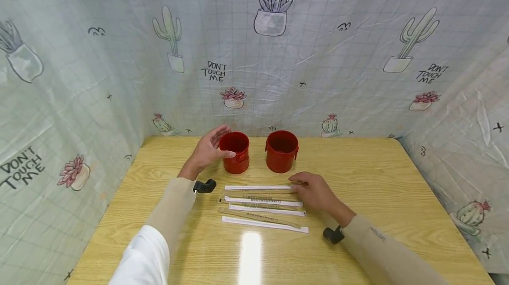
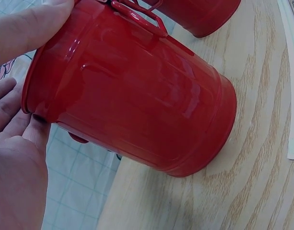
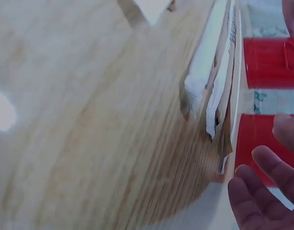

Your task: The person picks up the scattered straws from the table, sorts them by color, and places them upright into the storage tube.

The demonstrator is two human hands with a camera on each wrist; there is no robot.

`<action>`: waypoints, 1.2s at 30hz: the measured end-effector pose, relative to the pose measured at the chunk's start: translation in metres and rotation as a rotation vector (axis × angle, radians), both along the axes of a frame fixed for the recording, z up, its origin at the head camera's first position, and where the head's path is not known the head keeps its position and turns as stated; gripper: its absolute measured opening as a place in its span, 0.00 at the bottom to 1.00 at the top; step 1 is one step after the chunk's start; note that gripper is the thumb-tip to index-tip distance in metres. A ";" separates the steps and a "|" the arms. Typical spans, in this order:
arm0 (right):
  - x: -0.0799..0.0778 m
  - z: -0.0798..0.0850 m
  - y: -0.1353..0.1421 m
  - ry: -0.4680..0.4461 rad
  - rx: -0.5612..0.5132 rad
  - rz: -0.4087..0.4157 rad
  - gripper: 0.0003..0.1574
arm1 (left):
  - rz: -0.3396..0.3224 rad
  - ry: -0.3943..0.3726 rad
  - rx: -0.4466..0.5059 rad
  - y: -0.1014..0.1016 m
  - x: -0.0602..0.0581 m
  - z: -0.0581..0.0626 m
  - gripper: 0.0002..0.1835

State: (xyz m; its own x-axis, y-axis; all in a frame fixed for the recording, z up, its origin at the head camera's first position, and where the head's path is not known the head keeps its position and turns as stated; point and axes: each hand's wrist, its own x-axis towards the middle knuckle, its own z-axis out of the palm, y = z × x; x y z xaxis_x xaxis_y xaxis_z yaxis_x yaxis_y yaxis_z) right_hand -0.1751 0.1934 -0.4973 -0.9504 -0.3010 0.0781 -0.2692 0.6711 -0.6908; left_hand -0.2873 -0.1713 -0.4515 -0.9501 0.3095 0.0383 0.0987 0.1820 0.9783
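Observation:
Two small red metal buckets stand upright at the back of the table. My left hand [image 1: 206, 150] holds the left bucket [image 2: 132, 91] near its rim, thumb across the front and fingers round the far left side; some fingertips are hidden. The right bucket [image 1: 281, 152] stands apart from both hands. Several long thin wrapped sticks, white ones [image 1: 264, 224] and brown printed ones [image 1: 260, 217], lie side by side in front of the buckets. Over the right end of the farthest white stick [image 1: 257, 187] hovers my right hand [image 1: 316, 191], fingers loosely bent, nothing seen between them.
The wooden table [image 1: 381, 188] reaches back to a hanging sheet [image 1: 318, 55] printed with cacti, which also runs along both sides. Black wrist cameras sit on the left wrist [image 1: 204, 186] and the right wrist [image 1: 333, 235].

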 end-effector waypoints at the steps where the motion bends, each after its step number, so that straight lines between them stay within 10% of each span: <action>1: -0.002 -0.002 0.001 -0.004 -0.023 -0.019 0.15 | 0.001 -0.001 -0.003 0.000 0.000 -0.001 0.55; 36: -0.025 -0.014 -0.012 -0.106 -0.060 -0.055 0.03 | -0.011 0.006 0.013 0.000 0.003 0.003 0.55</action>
